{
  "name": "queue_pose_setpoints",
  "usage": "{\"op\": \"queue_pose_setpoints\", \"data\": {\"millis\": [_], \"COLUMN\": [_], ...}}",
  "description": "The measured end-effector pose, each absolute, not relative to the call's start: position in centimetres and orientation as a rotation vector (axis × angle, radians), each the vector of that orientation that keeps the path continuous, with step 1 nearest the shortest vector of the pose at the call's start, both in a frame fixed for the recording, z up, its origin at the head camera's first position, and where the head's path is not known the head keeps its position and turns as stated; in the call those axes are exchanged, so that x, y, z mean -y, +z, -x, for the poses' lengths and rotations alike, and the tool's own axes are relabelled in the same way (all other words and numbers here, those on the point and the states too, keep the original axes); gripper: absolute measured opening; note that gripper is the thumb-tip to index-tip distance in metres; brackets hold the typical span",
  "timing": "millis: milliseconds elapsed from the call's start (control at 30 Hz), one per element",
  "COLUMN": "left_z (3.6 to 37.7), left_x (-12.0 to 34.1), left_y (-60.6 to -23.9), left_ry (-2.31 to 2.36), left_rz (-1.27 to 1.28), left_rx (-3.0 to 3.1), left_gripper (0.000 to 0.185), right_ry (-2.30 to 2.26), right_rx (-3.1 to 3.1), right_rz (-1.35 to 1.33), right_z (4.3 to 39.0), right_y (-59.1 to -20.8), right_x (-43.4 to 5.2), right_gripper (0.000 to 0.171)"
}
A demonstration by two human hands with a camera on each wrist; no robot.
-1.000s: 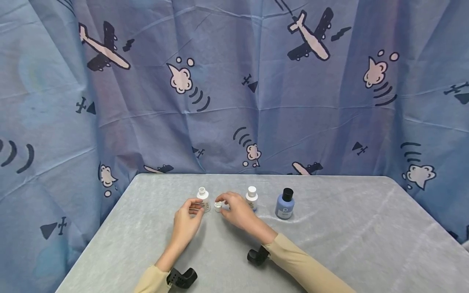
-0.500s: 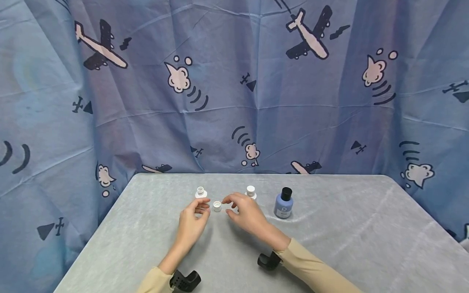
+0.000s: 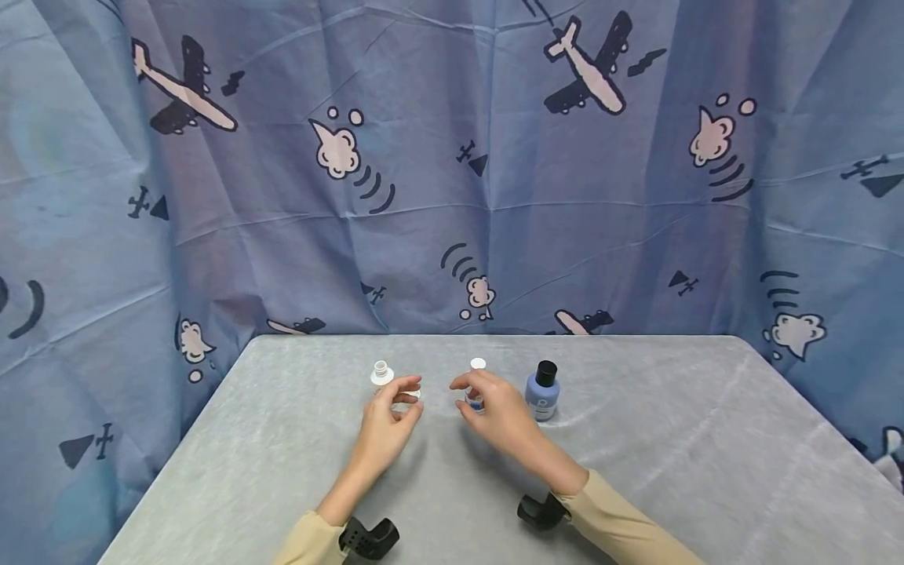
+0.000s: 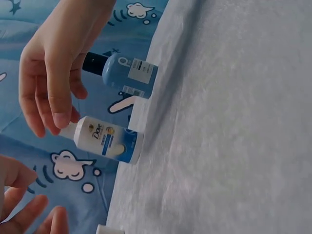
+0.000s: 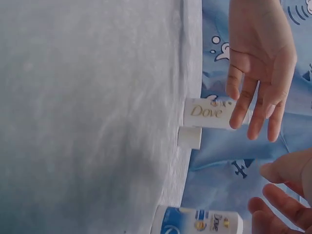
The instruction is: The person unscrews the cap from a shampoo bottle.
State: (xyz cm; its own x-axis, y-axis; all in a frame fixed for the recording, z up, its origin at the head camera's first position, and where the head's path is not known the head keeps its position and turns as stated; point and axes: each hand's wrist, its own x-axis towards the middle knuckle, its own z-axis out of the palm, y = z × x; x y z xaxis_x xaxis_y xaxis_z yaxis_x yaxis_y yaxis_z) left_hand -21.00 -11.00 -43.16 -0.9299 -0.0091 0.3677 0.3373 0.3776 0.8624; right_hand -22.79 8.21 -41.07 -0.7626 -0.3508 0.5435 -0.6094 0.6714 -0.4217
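My left hand [image 3: 390, 416] hovers over the table with loosely bent fingers and holds nothing. Behind its fingertips lies a small white cap [image 5: 190, 138], mostly hidden in the head view. Just beyond stands a white Dove bottle [image 3: 381, 375], its threaded neck uncovered. To the right, my right hand [image 3: 503, 414] is also empty, thumb and fingers apart. A white-and-blue Dove bottle [image 4: 107, 141] with a white cap stands upright behind that hand, which partly covers it in the head view. In the left wrist view, right-hand fingertips overlap this bottle's top.
A blue bottle [image 3: 542, 392] with a black cap stands right of the right hand. The table [image 3: 671, 447] wears a grey cloth, and a blue airplane-print curtain [image 3: 424, 157] hangs behind its far edge. Each wrist carries a black camera mount [image 3: 370, 539].
My right hand has drawn back rightward from the white cap, which stays on the table. My left hand has left the uncapped bottle and shifted right, in front of the cap.
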Motion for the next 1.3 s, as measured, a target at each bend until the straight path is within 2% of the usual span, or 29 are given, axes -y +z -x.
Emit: {"op": "queue_pose_setpoints", "data": {"millis": [733,1033,1300], "left_z": [22.7,23.9,25.0], "left_x": [7.1,5.6,4.8], "left_y": [-44.0,-43.9,-44.3], "left_ry": [-1.585,-1.582,-1.65], "left_rz": [0.448,0.276,0.281], "left_rx": [2.344,2.333,2.354], "left_gripper": [0.038,0.044,0.052], "right_ry": [0.844,0.87,0.877], "right_rx": [2.358,2.378,2.416], "right_rz": [-0.683,-0.656,-0.609], "right_z": [23.6,23.8,24.2], "right_y": [-40.1,-39.7,-39.5], "right_x": [-11.9,-12.0,-11.9], "right_gripper": [0.033,0.042,0.048]}}
